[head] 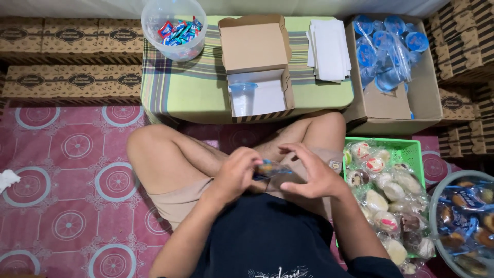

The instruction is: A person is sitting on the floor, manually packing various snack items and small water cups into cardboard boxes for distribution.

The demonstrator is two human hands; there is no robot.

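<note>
Over the lap, both hands meet: left hand (237, 172) and right hand (311, 175) pinch opposite ends of a small snack in clear plastic wrap with blue print (270, 169), fingers curled shut on it. Contents blurred; possibly a small cake. Person sits cross-legged on a red patterned floor mat (72, 170).

Ahead, low desk with a green plaid cloth (185, 87) carries an open brown cardboard box (257, 67) holding a clear plastic cup, a clear round tub of blue and red sweets (175, 28), and a stack of white paper sheets (329, 49). Right of the knee, green plastic basket (406, 149) full of wrapped pastries; beside it, round grey bowl (437, 206) of blue-wrapped snacks.
</note>
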